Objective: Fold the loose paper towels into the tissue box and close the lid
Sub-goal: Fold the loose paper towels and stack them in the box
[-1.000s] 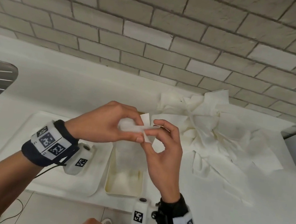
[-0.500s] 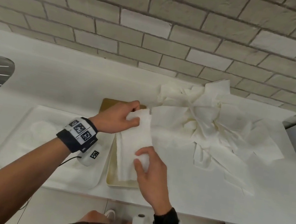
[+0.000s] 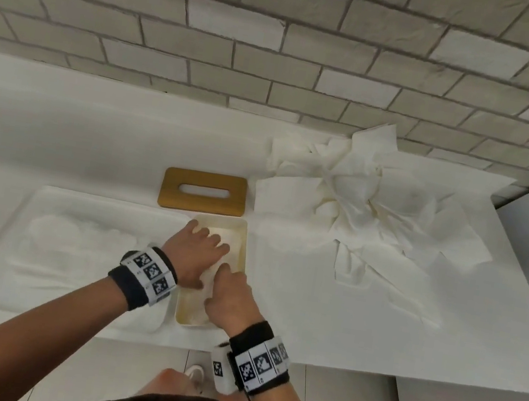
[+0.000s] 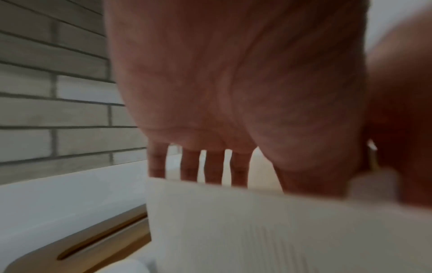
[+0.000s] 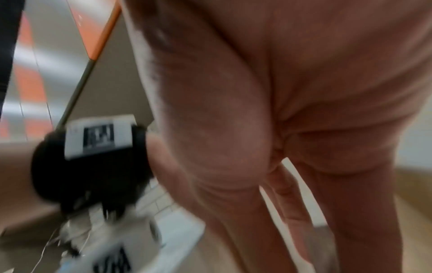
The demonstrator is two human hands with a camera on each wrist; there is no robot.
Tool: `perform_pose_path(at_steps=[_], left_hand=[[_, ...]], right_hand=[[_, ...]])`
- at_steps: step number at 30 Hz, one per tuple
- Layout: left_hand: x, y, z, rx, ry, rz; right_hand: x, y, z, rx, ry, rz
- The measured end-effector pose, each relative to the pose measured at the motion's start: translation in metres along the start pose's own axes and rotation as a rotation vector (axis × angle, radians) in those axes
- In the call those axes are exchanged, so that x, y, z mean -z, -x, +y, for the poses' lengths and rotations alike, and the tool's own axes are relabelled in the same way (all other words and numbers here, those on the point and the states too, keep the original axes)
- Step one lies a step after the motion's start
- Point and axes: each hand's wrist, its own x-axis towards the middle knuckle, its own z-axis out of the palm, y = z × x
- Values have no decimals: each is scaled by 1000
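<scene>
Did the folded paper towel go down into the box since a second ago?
Yes. The folded paper towel was up in the air; now it lies down inside the tissue box, with the left hand and right hand pressing it.

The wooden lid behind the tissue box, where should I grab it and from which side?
The wooden lid lies flat on the counter, just behind the tissue box, with its long edges running left to right. Probably best to come from above and pinch the two long edges at mid-length, or hook a finger into its central slot. The left end is freest; the loose paper towels sit close on the right.
</scene>
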Motion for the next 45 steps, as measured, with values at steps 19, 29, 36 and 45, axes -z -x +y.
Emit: perform_pose_path(at_steps=[19,29,36,45], left_hand=[[125,-37,129,75,530,511],[85,-204,242,10,542,230],[81,-213,241,57,418,345],[139,-180,242,235,1481,420]], right_hand=[[188,-38,349,-243,109,261],[193,-40,397,-74,-50,558],[231,-13,413,56,-460,581],[211,10,376,231,-1183,238]])
